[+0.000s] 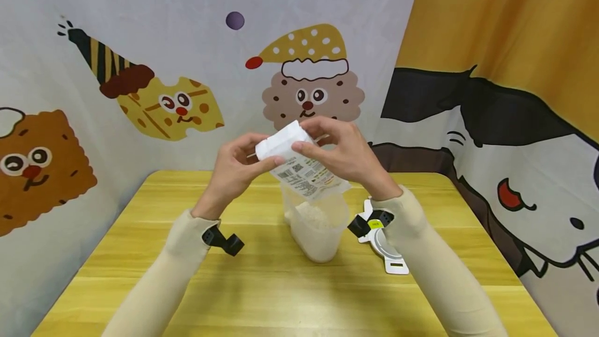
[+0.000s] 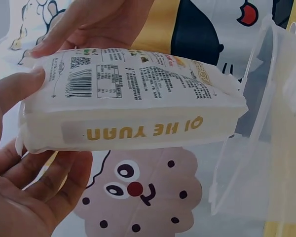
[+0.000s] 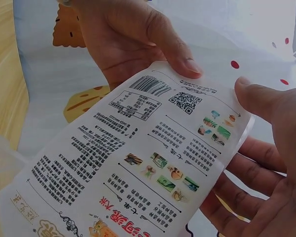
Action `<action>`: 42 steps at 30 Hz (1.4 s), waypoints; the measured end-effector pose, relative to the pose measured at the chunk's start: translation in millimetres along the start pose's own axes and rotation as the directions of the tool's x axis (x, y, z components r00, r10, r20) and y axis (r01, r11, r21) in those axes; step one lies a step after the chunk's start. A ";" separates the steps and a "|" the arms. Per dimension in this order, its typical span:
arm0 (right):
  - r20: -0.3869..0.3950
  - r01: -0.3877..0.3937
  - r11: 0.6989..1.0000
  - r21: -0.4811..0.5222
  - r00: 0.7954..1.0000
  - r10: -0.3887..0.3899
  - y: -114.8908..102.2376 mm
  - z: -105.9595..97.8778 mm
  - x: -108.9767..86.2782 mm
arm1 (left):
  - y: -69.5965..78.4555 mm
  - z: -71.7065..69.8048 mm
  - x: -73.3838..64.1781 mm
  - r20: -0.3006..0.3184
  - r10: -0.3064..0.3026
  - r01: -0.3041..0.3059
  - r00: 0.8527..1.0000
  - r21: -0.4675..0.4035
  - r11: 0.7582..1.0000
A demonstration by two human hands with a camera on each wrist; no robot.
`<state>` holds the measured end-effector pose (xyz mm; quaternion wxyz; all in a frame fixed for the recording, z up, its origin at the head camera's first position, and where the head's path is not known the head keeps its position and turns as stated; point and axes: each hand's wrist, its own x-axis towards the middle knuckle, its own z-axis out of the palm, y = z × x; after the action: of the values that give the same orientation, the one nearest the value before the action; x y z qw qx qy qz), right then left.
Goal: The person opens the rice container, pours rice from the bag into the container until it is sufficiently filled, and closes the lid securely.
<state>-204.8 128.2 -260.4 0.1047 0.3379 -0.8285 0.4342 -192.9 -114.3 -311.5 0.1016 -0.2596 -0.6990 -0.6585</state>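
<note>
A white printed rice bag is tilted mouth-down above a clear plastic container. White grains, which look like rice, lie inside the container. My left hand pinches one upper corner of the bag, thumb on the printed face and fingers behind. At the opposite corner my right hand grips likewise. Gold letters run along the bag's side in the left wrist view; a barcode and small print cover its face in the right wrist view. The bag's lower end is near the container's rim; its mouth is hidden.
A white kitchen scale lies right of the container, partly covered by my right forearm. Everything stands on a yellow wood-grain table. Behind it hangs a cartoon-printed cloth.
</note>
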 end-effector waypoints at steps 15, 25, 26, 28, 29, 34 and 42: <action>0.040 -0.020 0.999 0.043 0.999 0.018 4.1 0.1 -0.7 | -3.1 -0.9 -2.4 -0.074 0.043 -0.041 0.996 0.024 0.999; 0.191 -0.027 0.999 -0.028 0.981 0.032 33.7 -15.7 -14.5 | -3.5 -4.6 -0.7 -0.105 0.049 -0.051 0.993 -0.012 0.999; 0.197 -0.026 0.999 -0.032 0.980 0.031 36.3 -15.4 -15.9 | -3.8 -4.6 -0.6 -0.104 0.051 -0.054 0.993 -0.019 0.998; 0.196 -0.023 0.999 -0.035 0.980 0.030 39.5 -13.8 -18.2 | -5.2 -4.4 -1.6 -0.098 0.057 -0.061 0.994 -0.040 0.997; 0.188 -0.024 0.999 -0.040 0.982 0.031 40.2 -12.7 -19.0 | -6.7 -4.2 -2.4 -0.093 0.060 -0.064 0.994 -0.049 0.997; 0.143 -0.022 0.997 -0.068 0.989 0.032 41.1 -9.6 -21.4 | -21.7 0.6 -11.6 -0.035 0.042 -0.047 0.998 -0.129 0.991; 0.091 -0.011 0.999 -0.038 0.996 0.015 40.2 -9.4 -23.0 | -49.1 22.1 -22.9 0.053 -0.025 0.036 0.998 -0.209 0.977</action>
<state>-214.8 162.2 -291.6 0.0705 0.3499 -0.8426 0.4032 -193.5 -97.9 -367.7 0.0461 -0.2744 -0.6318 -0.7235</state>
